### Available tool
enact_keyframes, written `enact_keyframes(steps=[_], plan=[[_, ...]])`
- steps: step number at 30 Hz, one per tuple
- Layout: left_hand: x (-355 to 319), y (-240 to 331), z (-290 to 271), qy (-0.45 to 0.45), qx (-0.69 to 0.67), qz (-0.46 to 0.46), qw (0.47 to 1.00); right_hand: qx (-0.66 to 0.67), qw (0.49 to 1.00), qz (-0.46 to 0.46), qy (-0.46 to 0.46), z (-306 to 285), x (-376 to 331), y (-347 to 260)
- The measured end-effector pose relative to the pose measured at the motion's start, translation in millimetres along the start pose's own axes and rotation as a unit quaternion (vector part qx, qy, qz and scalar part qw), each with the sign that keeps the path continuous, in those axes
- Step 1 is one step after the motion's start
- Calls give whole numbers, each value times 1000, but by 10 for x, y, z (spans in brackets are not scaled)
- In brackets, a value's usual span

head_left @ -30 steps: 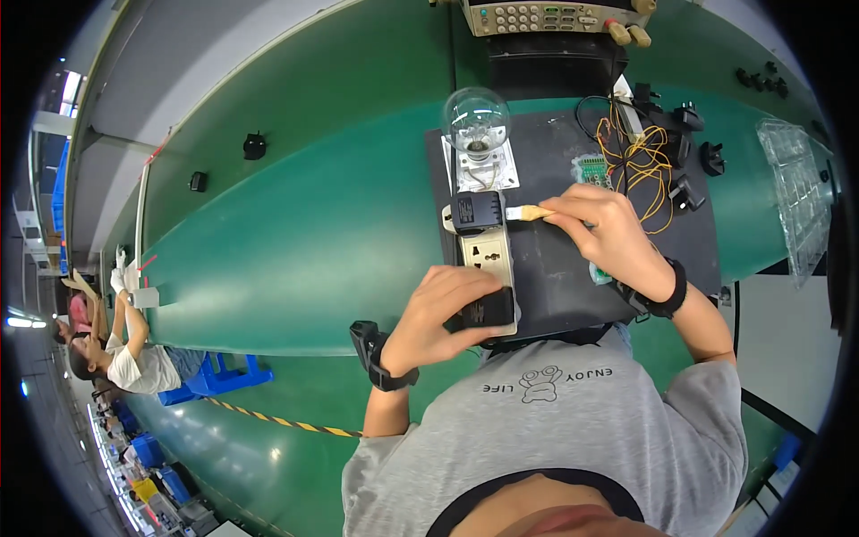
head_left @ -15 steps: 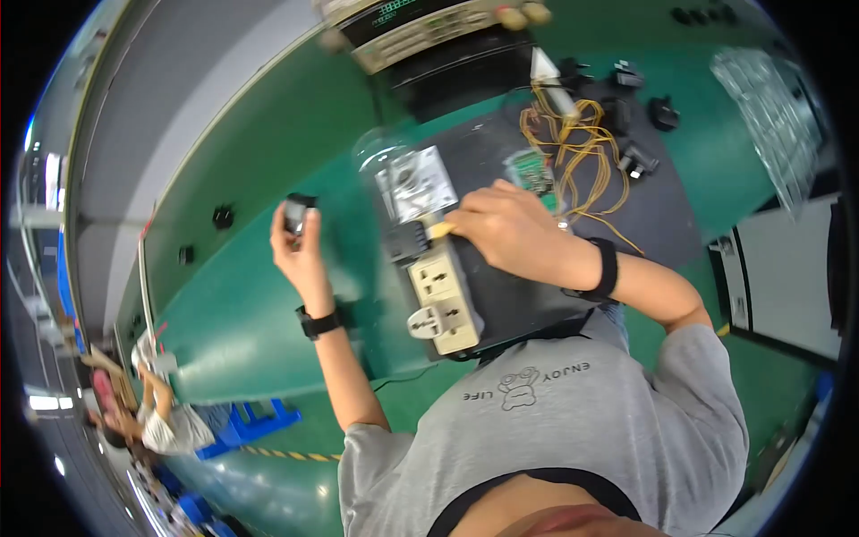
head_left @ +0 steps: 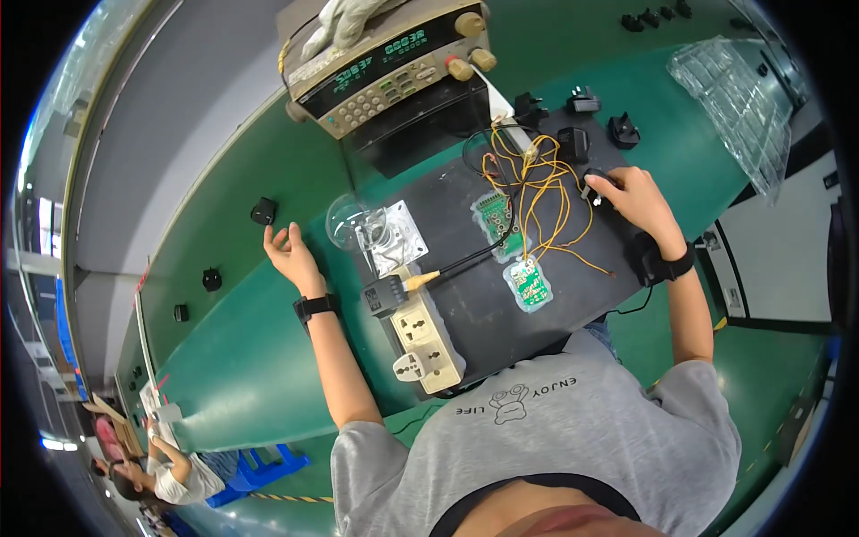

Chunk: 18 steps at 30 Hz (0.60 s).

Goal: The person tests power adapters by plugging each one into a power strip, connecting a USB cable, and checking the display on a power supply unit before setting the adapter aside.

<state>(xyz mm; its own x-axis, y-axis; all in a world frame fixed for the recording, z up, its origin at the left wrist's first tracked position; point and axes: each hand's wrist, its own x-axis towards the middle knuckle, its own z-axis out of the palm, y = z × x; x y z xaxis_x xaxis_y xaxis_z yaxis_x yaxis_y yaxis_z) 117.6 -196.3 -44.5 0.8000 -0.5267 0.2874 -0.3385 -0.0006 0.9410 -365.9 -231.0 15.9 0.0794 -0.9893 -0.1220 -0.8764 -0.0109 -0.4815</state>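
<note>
A: Where is the black adapter [head_left: 597, 182] sitting right now?

B: On the dark mat [head_left: 501, 313] near its far right edge, and the right hand [head_left: 637, 199] is closing its grip over it, fingers curled on top.

A: And the left hand [head_left: 288, 253]?

B: It is hovering open and empty over the green table [head_left: 224, 358], with another black adapter [head_left: 263, 211] lying just beyond it.

A: How far along does this look?

B: Midway, I am guessing; more adapters are waiting at the mat's far edge.

A: Anything crowding the way?

B: Yellow wires [head_left: 537, 192] are looping between two green circuit boards [head_left: 506, 242], beside the beige power strip [head_left: 422, 340] and glass bulb [head_left: 351, 219].
</note>
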Motion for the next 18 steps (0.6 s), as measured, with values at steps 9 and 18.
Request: enact_keyframes(steps=[9, 18], plan=[[-424, 129, -503, 19, -7, -20, 1000, 342, 938, 3, 48, -92, -293, -391], [-463, 19, -570, 22, -53, -36, 998, 786, 569, -92, -224, 252, -333, -1138]])
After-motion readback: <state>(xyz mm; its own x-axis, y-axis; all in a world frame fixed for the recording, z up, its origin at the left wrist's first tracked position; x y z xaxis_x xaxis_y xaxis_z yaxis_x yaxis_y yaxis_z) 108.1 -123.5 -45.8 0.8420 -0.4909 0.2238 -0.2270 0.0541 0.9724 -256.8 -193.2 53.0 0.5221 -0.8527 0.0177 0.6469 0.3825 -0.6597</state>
